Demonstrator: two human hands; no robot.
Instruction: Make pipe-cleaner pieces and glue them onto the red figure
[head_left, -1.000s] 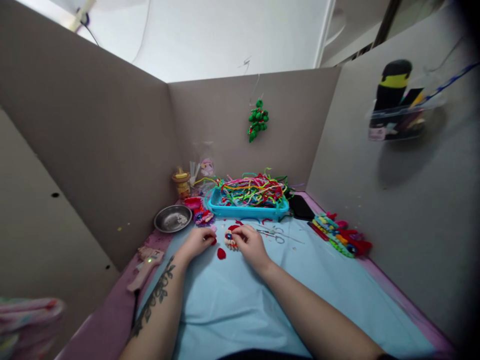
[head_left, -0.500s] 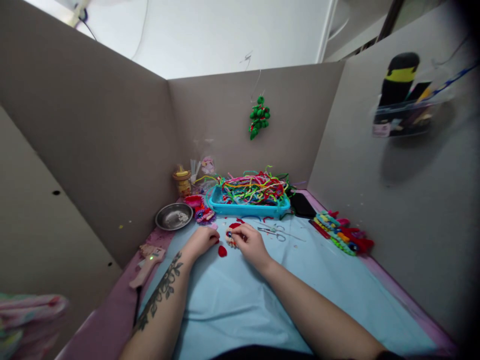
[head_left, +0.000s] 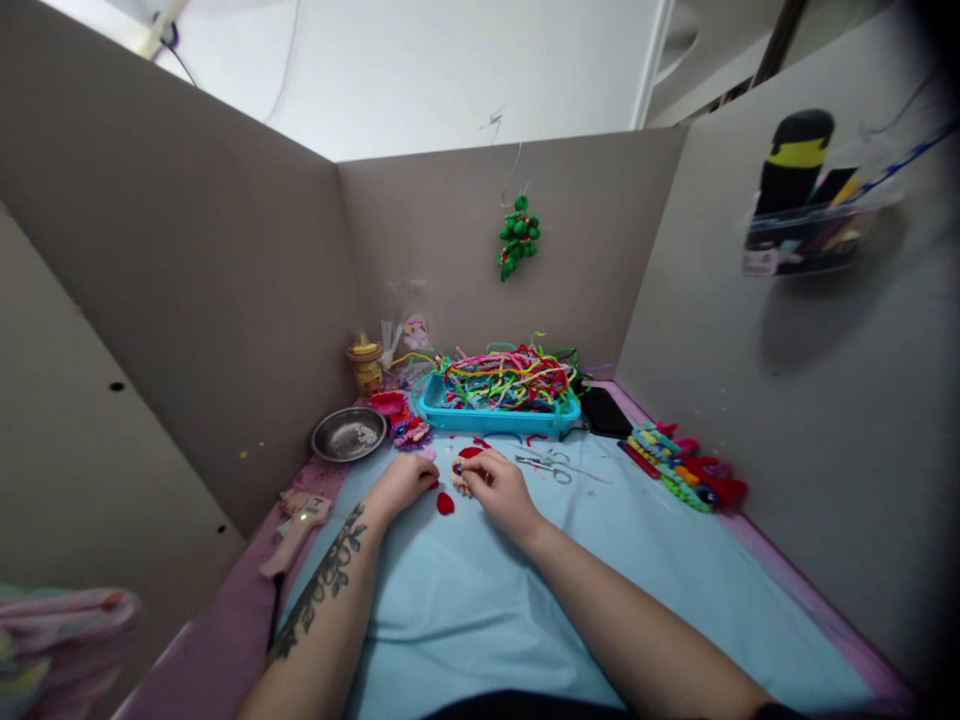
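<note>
My right hand (head_left: pixel 501 490) is closed, its thumb and fingers pinching a small cream-coloured fuzzy craft piece (head_left: pixel 459 482) with a dark blue spot on it. Just left of it, my left hand (head_left: pixel 409 482) is closed in a pinch, and a bit of red shows at its fingertips. That red piece is mostly hidden by the fingers. On the blue cloth between the hands lies a red petal-shaped piece (head_left: pixel 445 504). Another red piece (head_left: pixel 470 453) sits behind the cream one, partly covered by my right hand.
A blue tray (head_left: pixel 495 420) heaped with coloured fuzzy stems stands at the back. Scissors (head_left: pixel 551 468) lie right of my hands, near finished colourful pieces (head_left: pixel 679 468) and a black phone (head_left: pixel 606 412). At left are a metal bowl (head_left: pixel 330 437) and a pink glue gun (head_left: pixel 292 535).
</note>
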